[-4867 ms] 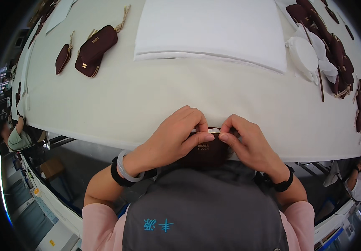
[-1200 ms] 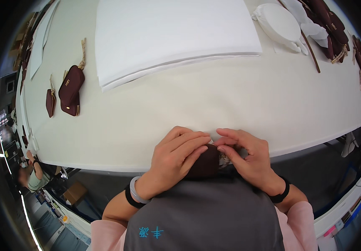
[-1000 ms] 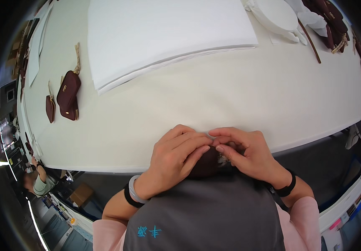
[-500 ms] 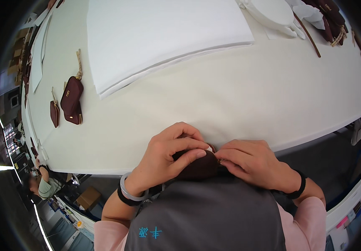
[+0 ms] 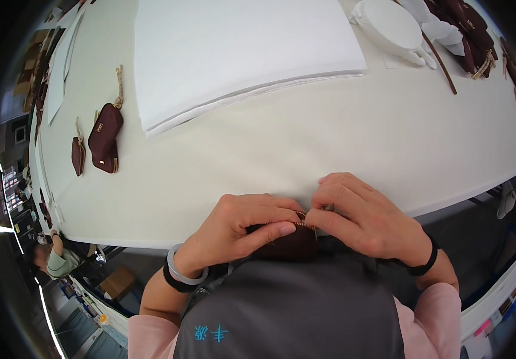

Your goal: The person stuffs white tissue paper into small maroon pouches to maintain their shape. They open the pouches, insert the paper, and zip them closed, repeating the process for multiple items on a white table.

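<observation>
A small dark-brown pouch [image 5: 288, 244] with a gold-toothed zipper is held against my apron at the table's front edge. My left hand [image 5: 247, 226] grips its upper left side, thumb in front and fingers behind. The zipper [image 5: 301, 224] shows between my two hands, its edges parted. My right hand [image 5: 363, 220] is at the pouch's right end, its fingers curled and a fingertip at the zipper. A tiny greyish bit shows between those curled fingers, too small to name. Much of the pouch is hidden by my hands.
Maroon pouches [image 5: 106, 133] with beige cord pulls lie on the left of the white table [image 5: 240, 149]. A stack of white sheets [image 5: 246, 54] lies ahead. Far right are a white round object [image 5: 387, 27], a brown strap [image 5: 440, 63] and more maroon bags [image 5: 473, 36]. Another person [image 5: 60, 260] is far left.
My right hand has risen from its pinch at the zipper's right end, with fingers more curled. The white bit seen in the pouch's opening no longer shows there. My left hand keeps its grip.
</observation>
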Demonstrator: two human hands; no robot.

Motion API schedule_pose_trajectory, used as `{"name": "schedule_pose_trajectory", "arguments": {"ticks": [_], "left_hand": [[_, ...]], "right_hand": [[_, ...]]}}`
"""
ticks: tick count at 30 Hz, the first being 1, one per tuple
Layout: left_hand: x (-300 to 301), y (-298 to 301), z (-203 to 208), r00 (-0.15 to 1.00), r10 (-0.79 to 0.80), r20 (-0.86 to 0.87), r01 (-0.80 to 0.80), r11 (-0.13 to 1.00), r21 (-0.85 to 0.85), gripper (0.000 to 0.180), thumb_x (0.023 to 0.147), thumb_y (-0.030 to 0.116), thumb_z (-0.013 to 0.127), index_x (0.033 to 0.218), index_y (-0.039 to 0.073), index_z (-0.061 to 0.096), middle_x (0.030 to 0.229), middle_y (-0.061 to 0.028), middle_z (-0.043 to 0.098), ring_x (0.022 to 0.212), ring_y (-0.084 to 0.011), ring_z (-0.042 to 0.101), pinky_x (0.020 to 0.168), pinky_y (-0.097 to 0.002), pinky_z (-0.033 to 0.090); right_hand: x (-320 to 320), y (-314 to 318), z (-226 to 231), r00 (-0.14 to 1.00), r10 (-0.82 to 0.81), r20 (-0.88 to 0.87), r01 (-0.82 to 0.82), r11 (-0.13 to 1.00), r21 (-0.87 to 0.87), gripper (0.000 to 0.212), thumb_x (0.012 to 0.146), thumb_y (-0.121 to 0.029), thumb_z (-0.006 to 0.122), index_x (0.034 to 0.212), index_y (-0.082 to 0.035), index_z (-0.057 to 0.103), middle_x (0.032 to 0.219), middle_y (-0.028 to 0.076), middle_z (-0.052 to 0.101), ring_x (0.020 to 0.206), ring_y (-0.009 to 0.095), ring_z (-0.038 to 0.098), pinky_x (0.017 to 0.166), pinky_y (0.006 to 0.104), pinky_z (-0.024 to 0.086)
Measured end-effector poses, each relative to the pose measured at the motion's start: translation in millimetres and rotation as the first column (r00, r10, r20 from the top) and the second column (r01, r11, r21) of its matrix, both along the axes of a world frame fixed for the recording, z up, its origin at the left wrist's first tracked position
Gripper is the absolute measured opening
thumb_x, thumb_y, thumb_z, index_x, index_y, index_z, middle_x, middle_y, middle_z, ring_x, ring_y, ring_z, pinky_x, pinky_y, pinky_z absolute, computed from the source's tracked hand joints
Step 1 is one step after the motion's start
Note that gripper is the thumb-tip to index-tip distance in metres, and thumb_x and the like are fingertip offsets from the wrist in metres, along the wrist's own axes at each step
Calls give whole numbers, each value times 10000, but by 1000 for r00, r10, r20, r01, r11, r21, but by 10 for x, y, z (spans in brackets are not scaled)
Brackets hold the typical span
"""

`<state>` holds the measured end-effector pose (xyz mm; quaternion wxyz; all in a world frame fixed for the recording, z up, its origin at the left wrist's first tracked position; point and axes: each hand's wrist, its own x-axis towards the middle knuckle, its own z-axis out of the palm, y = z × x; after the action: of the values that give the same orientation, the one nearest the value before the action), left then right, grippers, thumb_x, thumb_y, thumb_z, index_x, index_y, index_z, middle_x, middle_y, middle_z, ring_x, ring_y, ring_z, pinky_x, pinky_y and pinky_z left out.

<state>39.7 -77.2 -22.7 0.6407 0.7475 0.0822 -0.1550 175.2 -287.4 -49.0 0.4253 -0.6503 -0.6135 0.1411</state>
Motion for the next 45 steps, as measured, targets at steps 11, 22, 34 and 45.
{"name": "schedule_pose_trajectory", "arguments": {"ticks": [11, 22, 34, 45], "left_hand": [[77, 125, -135, 991, -126, -53, 121, 989, -84, 288, 847, 272, 868, 1028, 64, 786, 843, -72, 765, 683, -149, 677, 652, -264, 515], [-203, 229, -121, 988, 142, -65, -152, 786, -599, 470, 745, 193, 935, 1130, 2, 746, 1049, -134, 775, 946, -188, 736, 865, -290, 566], [-262, 367, 446, 992, 33, 124, -14, 988, -152, 482, 673, 62, 949, 1105, 32, 736, 1041, -88, 782, 969, -182, 748, 880, -282, 566], [-467, 297, 331, 998, 59, -30, -66, 946, -316, 523, 661, 72, 965, 1129, 41, 733, 1042, -74, 781, 934, -154, 741, 848, -269, 569]], "right_hand": [[69, 88, 96, 996, 89, -12, -89, 996, 12, 244, 793, -15, 689, 1026, -13, 618, 1018, 106, 560, 866, 265, 594, 726, 352, 506], [-129, 201, 241, 993, -2, -119, 25, 981, 191, 331, 745, 69, 742, 1060, 7, 660, 1010, 143, 603, 762, 286, 631, 607, 355, 518], [-199, 138, 423, 989, 128, -69, -119, 985, 128, 600, 710, 116, 670, 1302, 17, 660, 979, 125, 628, 733, 231, 634, 572, 331, 517], [-245, 221, 375, 924, 381, -37, -383, 922, -52, 600, 1011, -354, 609, 1518, -51, 501, 664, -13, 443, 513, 157, 476, 461, 322, 372]]}}
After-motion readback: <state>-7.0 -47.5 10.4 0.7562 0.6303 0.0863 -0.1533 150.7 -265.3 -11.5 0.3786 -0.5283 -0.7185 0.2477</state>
